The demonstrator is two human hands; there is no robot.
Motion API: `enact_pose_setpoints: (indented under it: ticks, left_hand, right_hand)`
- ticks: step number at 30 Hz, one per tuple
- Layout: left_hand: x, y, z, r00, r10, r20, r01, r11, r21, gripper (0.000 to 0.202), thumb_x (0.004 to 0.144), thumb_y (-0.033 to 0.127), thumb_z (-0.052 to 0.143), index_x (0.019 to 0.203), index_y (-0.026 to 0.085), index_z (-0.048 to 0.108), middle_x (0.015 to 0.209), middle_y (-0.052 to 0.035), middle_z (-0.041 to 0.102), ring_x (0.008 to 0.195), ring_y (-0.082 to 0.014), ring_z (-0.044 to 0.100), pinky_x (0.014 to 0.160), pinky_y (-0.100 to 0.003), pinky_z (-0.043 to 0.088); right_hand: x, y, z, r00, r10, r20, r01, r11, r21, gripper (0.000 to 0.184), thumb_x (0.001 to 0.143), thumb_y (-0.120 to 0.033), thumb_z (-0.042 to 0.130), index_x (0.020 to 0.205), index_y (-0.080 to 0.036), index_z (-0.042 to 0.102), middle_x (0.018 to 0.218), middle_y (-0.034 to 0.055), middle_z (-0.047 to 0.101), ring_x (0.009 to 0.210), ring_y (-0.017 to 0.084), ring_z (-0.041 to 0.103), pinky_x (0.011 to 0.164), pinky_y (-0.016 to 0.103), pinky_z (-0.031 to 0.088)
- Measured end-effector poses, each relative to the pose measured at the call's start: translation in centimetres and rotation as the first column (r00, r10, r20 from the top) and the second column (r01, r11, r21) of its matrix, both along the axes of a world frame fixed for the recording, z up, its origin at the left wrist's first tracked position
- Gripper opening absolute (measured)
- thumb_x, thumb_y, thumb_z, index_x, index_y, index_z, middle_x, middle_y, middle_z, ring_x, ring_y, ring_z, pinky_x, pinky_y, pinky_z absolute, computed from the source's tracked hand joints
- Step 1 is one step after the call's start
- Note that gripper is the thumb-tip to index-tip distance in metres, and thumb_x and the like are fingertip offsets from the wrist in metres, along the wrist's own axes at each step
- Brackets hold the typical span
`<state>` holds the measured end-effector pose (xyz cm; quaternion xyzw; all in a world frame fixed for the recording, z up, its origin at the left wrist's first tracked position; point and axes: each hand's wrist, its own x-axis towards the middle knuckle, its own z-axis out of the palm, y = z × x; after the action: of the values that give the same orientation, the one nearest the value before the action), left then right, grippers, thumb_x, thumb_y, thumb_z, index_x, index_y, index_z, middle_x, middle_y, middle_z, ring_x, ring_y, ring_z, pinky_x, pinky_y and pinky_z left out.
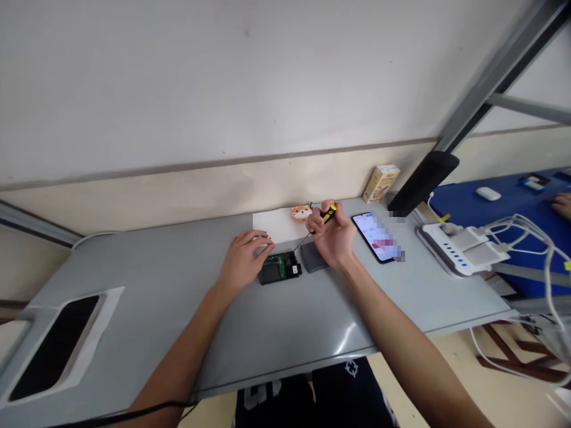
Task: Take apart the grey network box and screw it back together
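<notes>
On the grey desk (178, 261) lies a small black device with a bared green circuit board (280, 268). Its kind is not clear. My left hand (243, 261) is at the device's upper left corner, thumb and bent fingers closed at its edge. In my right hand (334, 238) is a screwdriver (329, 213) with a yellow and black handle, tilted so its thin shaft runs down left to the device's upper right side. Whether the tip sits in a screw is too small to tell. A dark grey flat piece (313, 259) lies beside the device, partly behind my right hand.
Behind the device are a white sheet (272, 224) and an orange animal-face case (301, 213). To the right are a lit phone (373, 236), a small carton (380, 183), a black cylinder (423, 181) and a power strip (459, 249) with cables. A dark tablet-like object (57, 345) lies left.
</notes>
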<state>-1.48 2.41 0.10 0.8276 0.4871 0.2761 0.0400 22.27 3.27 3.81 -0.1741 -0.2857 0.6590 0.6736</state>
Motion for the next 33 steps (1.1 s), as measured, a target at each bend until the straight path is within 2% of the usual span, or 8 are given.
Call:
enact_pose_setpoints:
  ticks: [3, 6, 10, 15, 17, 21, 27, 33]
  left_hand:
    - [1.2, 3.2, 0.5, 0.997, -0.045, -0.062, 0.043, 0.998, -0.037, 0.017, 0.1, 0.032, 0.062, 0.098, 0.023, 0.077, 0.11, -0.0052, 0.074, 0.104, -0.0238, 0.066, 0.096, -0.04, 0.049]
    - [3.0, 6.1, 0.1, 0.988, -0.09, -0.128, 0.081, 0.994, -0.071, 0.018, 0.099, 0.031, 0.063, 0.099, 0.022, 0.079, 0.108, -0.0069, 0.073, 0.102, -0.0249, 0.065, 0.096, -0.041, 0.049]
    - [4.1, 7.4, -0.8, 0.985, -0.105, -0.133, 0.095, 0.992, -0.08, 0.019, 0.097, 0.034, 0.064, 0.1, 0.021, 0.079, 0.107, -0.0082, 0.072, 0.106, -0.0268, 0.063, 0.098, -0.042, 0.048]
    - [1.4, 4.3, -0.4, 0.997, -0.057, -0.061, 0.052, 0.996, -0.076, 0.027, 0.104, 0.033, 0.051, 0.103, 0.019, 0.075, 0.106, -0.0079, 0.071, 0.1, -0.0229, 0.064, 0.091, -0.037, 0.049]
    - [-0.2, 2.3, -0.2, 1.0, 0.008, 0.027, -0.004, 0.99, -0.14, 0.027, 0.103, 0.036, 0.051, 0.097, 0.02, 0.072, 0.095, -0.0051, 0.07, 0.087, -0.0204, 0.063, 0.08, -0.034, 0.048]
    - [-2.2, -0.7, -0.7, 0.986, -0.029, 0.161, 0.078, 0.948, -0.307, 0.028, 0.105, 0.037, 0.048, 0.093, 0.021, 0.067, 0.087, -0.0012, 0.067, 0.078, -0.0172, 0.06, 0.072, -0.03, 0.045]
    - [-2.0, -1.0, -1.8, 0.985, -0.079, 0.152, 0.12, 0.953, -0.28, 0.027, 0.105, 0.033, 0.048, 0.086, 0.021, 0.063, 0.082, -0.0013, 0.064, 0.077, -0.0178, 0.058, 0.073, -0.031, 0.044]
    - [-2.3, -1.0, -1.9, 0.986, -0.12, 0.119, 0.148, 0.956, -0.255, 0.026, 0.106, 0.033, 0.046, 0.094, 0.021, 0.066, 0.09, -0.0037, 0.07, 0.084, -0.0198, 0.063, 0.08, -0.034, 0.047]
  right_hand:
    - [0.6, 0.6, -0.5, 0.999, 0.007, -0.053, -0.006, 1.0, 0.01, 0.033, 0.105, -0.047, 0.041, 0.083, -0.025, 0.05, 0.067, -0.0024, 0.031, 0.058, 0.015, 0.034, 0.061, 0.027, 0.041]
    - [0.8, 0.9, -1.0, 0.995, 0.025, -0.093, -0.024, 1.0, 0.015, 0.031, 0.104, -0.047, 0.043, 0.084, -0.024, 0.05, 0.067, -0.0027, 0.031, 0.058, 0.014, 0.034, 0.061, 0.026, 0.04]
    - [1.1, 0.9, -1.1, 0.992, 0.044, -0.116, -0.043, 0.999, 0.013, 0.036, 0.104, -0.05, 0.043, 0.082, -0.023, 0.051, 0.067, -0.0029, 0.032, 0.058, 0.013, 0.033, 0.061, 0.025, 0.039]
    - [0.5, 0.1, -0.2, 0.999, 0.039, -0.031, -0.038, 0.999, 0.039, 0.033, 0.104, -0.045, 0.044, 0.079, -0.023, 0.048, 0.068, -0.0029, 0.032, 0.058, 0.013, 0.033, 0.061, 0.026, 0.038]
    - [-0.5, -0.1, 0.1, 0.998, 0.057, 0.013, -0.058, 0.997, 0.048, 0.031, 0.102, -0.042, 0.046, 0.078, -0.023, 0.047, 0.068, -0.0028, 0.032, 0.058, 0.013, 0.033, 0.06, 0.026, 0.037]
    - [-3.8, 0.4, 0.5, 0.987, 0.136, 0.091, -0.142, 0.988, 0.059, 0.031, 0.1, -0.042, 0.051, 0.077, -0.022, 0.047, 0.071, -0.0023, 0.034, 0.06, 0.012, 0.033, 0.058, 0.026, 0.035]
    - [-7.6, 1.4, -0.1, 0.968, 0.208, 0.142, -0.219, 0.973, 0.068, 0.031, 0.098, -0.045, 0.056, 0.077, -0.022, 0.049, 0.069, -0.003, 0.034, 0.058, 0.011, 0.029, 0.055, 0.025, 0.029]
    - [-7.7, 0.7, -0.6, 0.962, 0.202, 0.185, -0.212, 0.977, 0.036, 0.032, 0.1, -0.046, 0.053, 0.078, -0.023, 0.048, 0.067, -0.0035, 0.033, 0.057, 0.011, 0.027, 0.056, 0.025, 0.031]
